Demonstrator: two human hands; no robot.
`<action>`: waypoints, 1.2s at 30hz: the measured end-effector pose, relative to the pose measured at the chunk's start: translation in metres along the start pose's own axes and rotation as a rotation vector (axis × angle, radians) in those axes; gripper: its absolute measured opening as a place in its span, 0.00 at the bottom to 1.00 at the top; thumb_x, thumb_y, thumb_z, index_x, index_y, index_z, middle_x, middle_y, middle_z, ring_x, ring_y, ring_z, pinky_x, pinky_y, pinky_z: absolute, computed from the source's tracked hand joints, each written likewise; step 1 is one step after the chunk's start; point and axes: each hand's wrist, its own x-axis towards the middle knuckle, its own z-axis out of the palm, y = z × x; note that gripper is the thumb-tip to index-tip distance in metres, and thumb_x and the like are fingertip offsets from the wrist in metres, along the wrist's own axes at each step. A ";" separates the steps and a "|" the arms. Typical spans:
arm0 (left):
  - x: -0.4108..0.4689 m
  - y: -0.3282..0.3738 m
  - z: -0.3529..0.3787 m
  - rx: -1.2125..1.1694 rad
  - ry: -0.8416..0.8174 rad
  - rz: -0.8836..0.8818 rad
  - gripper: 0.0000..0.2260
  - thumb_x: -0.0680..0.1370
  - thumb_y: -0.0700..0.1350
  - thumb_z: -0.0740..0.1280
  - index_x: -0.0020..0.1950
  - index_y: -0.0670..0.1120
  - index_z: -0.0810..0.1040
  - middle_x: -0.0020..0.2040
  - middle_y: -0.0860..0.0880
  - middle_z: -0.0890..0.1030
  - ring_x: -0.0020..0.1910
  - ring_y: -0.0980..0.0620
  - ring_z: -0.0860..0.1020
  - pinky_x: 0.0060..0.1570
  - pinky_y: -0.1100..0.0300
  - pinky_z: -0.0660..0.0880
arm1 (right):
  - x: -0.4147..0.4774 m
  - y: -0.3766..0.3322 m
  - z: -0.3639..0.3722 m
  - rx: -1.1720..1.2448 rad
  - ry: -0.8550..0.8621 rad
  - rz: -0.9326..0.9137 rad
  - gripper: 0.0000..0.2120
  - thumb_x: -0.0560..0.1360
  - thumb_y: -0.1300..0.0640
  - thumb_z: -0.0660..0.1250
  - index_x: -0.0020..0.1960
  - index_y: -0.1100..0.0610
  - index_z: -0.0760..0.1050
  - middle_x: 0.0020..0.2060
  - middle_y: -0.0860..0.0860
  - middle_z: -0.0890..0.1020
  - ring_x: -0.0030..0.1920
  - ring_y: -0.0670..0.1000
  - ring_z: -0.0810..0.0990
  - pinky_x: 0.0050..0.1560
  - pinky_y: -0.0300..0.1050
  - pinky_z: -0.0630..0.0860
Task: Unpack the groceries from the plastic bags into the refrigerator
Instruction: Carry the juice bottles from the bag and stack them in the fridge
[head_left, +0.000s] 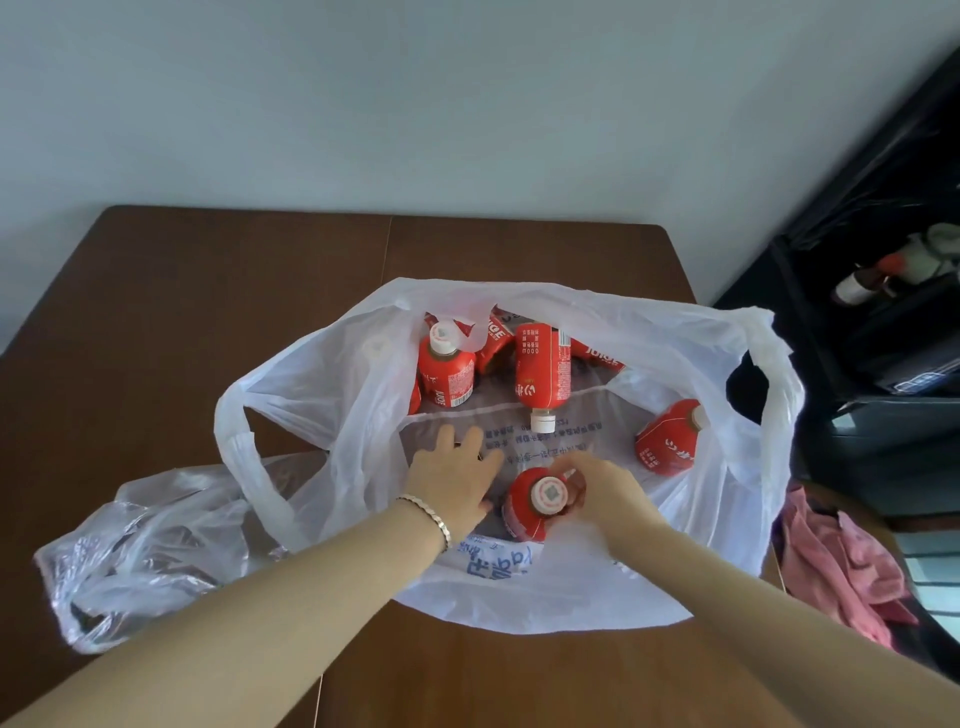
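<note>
Brown table (208, 291) carried an open white bag (701, 332); inside it, the right hand (608, 493) gripped a red bottle (527, 519) just beside the flat, spread-fingered left hand (452, 478).

Place: a home, a plain domestic room, not a shop or workplace.
Table: a brown wooden table (234, 291) with a seam down its middle, its far edge against a bare pale wall (415, 104).
On the table: a white plastic shopping bag (322, 415) lies open mid-table and holds red juice bottles (543, 374). A crumpled clear bag (135, 551) lies at the near left edge.
Past the right edge: a black shelving unit (857, 332) carries household bottles (854, 288).
Off the near right corner: a pink cloth (841, 561) lies in a loose heap.
</note>
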 end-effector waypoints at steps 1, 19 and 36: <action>-0.001 -0.001 -0.002 -0.008 0.007 0.008 0.21 0.77 0.54 0.62 0.67 0.49 0.64 0.66 0.46 0.64 0.63 0.42 0.63 0.46 0.54 0.73 | -0.001 0.003 -0.003 0.026 -0.029 -0.003 0.14 0.73 0.65 0.66 0.52 0.49 0.71 0.41 0.46 0.76 0.46 0.50 0.78 0.47 0.38 0.73; 0.014 0.051 -0.056 0.209 -0.123 0.327 0.25 0.79 0.60 0.52 0.74 0.55 0.54 0.60 0.46 0.77 0.55 0.43 0.77 0.49 0.52 0.71 | 0.069 0.028 -0.015 0.107 -0.008 0.205 0.08 0.73 0.57 0.68 0.38 0.60 0.77 0.32 0.56 0.77 0.32 0.50 0.74 0.41 0.46 0.78; 0.009 0.039 -0.043 0.112 -0.097 0.197 0.20 0.77 0.60 0.54 0.64 0.52 0.66 0.56 0.45 0.78 0.53 0.43 0.77 0.43 0.54 0.65 | 0.090 0.020 0.018 0.451 0.287 0.259 0.14 0.72 0.48 0.65 0.54 0.54 0.72 0.45 0.51 0.80 0.39 0.49 0.78 0.40 0.44 0.75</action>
